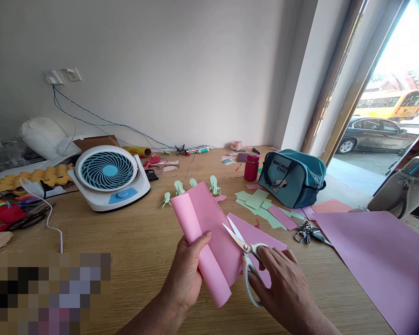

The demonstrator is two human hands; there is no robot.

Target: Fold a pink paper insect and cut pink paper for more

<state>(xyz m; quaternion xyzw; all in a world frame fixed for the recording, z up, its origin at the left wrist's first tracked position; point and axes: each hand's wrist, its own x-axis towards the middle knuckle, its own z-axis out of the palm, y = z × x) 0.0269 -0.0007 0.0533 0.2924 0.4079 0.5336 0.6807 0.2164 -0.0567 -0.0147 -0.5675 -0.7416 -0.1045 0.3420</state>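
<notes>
My left hand (pixel 188 270) grips a sheet of pink paper (pixel 216 242), thumb on top, with the sheet's left side curled over into a loose roll. In my right hand (pixel 286 279) is a pair of scissors (pixel 245 249) with white handles, fingers through the loops. Its blades are parted and point up and left, lying over the right part of the pink paper. Another pink piece (pixel 258 232) lies on the table behind the scissors. Small folded green paper shapes (pixel 179 187) stand just beyond the sheet.
Green paper pieces (pixel 256 199) lie before a blue bag (pixel 289 179) and a red flask (pixel 252 167). Keys (pixel 306 232) rest beside a large pink sheet (pixel 377 251) at the right. A white fan (pixel 108 177) stands left, near a white cable (pixel 50 218).
</notes>
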